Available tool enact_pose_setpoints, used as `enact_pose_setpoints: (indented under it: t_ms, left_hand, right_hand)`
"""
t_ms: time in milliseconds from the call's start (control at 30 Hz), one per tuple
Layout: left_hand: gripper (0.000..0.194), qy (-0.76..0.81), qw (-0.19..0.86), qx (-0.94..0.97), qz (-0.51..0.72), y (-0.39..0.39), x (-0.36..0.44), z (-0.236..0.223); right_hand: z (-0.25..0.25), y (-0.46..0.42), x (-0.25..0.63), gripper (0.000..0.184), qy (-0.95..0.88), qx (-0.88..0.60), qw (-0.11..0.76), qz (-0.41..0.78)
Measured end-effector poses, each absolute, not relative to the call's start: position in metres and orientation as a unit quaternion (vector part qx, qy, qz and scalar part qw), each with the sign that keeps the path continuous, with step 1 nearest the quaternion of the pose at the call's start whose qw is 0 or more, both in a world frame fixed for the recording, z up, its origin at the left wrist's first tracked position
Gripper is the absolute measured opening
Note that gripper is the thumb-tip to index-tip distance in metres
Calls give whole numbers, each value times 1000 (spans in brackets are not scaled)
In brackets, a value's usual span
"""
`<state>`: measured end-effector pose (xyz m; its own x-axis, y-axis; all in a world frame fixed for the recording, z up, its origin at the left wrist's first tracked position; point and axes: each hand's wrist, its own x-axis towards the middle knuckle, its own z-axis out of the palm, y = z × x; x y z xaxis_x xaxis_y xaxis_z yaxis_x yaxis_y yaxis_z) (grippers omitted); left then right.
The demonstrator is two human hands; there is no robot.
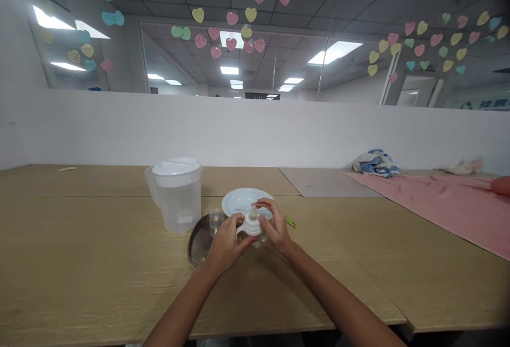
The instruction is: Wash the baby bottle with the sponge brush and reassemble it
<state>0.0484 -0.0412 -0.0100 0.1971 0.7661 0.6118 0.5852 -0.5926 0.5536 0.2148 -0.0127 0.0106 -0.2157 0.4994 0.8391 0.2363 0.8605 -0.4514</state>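
One upright bottle (251,226), teat (254,213) up, left fingers (236,220) gripping; right fingers' (266,205) hold unclear.

Seven o'clock, left forearm (187,299) in full view, bare, long, narrowing neatly to a slim wrist | beyond it, left hand (226,243), bare too, slender-fingered | swing to five o'clock, right forearm (334,288), equally bare, same clean taper | capped by right hand (278,227), fingers slim, nails too small to make out
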Motion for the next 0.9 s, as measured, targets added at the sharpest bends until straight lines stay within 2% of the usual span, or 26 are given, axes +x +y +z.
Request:
enact_pose_setpoints:
  t_ms: [100,267,367,500,800,900]
  left_hand:
    - [41,442,112,765,455,-41,48,-11]
    - [44,444,132,763,450,-39,48,-14]
    - [42,443,131,766,447,-39,47,-14]
    - [44,443,131,767,445,-41,47,-13]
    - [36,443,145,744,479,-39,50,-16]
    - [43,446,133,755,461,-44,48,-10]
  right_hand:
    - [9,-12,214,46,-821,-235,501,142]
    - [5,-12,203,53,-793,-315,514,85]
    - [6,-12,199,40,-782,-353,509,64]
    - [11,-12,203,23,-820,-314,474,62]
    - [3,-16,198,17,-790,-324,516,-65]
    - [1,-17,197,16,-794,-321,511,-72]
